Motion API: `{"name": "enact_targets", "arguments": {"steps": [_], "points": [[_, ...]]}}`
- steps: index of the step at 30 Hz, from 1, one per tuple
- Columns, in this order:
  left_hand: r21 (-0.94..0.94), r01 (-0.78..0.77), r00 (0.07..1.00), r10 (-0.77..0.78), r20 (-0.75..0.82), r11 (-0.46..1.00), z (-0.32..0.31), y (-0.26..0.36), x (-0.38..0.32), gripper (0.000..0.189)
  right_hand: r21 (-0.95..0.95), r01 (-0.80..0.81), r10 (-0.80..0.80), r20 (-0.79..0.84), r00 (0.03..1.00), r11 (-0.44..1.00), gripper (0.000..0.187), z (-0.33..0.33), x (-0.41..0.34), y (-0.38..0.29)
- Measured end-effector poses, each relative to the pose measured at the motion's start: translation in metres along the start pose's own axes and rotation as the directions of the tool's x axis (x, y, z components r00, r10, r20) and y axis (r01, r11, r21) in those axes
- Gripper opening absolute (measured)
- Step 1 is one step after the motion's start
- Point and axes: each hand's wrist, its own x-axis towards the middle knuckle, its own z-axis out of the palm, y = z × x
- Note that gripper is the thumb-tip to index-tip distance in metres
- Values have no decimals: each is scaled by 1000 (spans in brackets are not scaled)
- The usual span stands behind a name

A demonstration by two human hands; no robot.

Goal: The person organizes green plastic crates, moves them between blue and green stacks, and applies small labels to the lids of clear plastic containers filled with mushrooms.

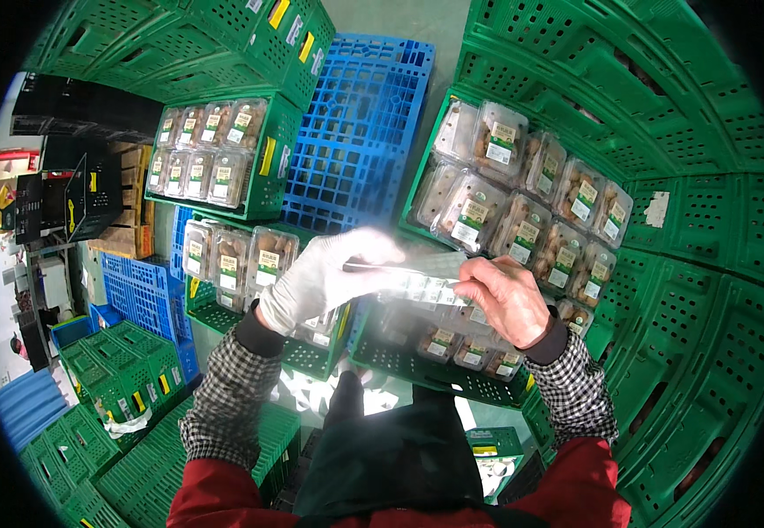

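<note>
My left hand (329, 270), in a whitish glove, grips the left end of a shiny sheet of small printed labels (428, 288). Bare fingers of my right hand (504, 297) pinch the sheet's right end. Glare washes out part of the sheet and the glove. Below and beyond the hands, clear plastic clamshell boxes (474, 211) of brown produce, perhaps mushrooms, stand in a green crate (415, 198); most bear green-and-white labels. Two boxes at its far left (458, 129) show no label. Nearer me, a second green crate (395, 363) holds more labelled boxes (440, 342), partly hidden by my hands.
Labelled boxes (220, 175) fill a green crate (260, 191) at the far left; another crate (213, 317) sits nearer. A blue plastic pallet (362, 119) lies between the rows. Stacked green crates (692, 224) wall the right side. White paper scraps (309, 393) litter the floor.
</note>
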Motion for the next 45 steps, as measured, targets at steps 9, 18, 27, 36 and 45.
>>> {"name": "enact_targets", "arguments": {"steps": [9, 18, 27, 36, 45], "points": [[-38, -108, 993, 106, -54, 993, 9, 1, 10, 23, 15, -15, 16, -73, 997, 1000, 12, -10, -3, -8], [174, -212, 977, 215, 1, 962, 15, 14, 30, 18, -226, 102, -153, -221, 963, 969, 21, -15, -15, 4], [-161, -89, 994, 77, -81, 983, 37, 16, 41, 17, -334, 25, -143, -336, 931, 942, 23, -23, -32, 11], [-119, -148, 988, 142, -52, 982, 58, 13, 60, 14, 98, -70, 98, -310, 946, 993, 16, -43, -25, 7], [-124, -86, 995, 92, 42, 988, 68, 21, 74, 14, 300, -112, 166, -162, 973, 947, 15, -35, -19, 13]]}}
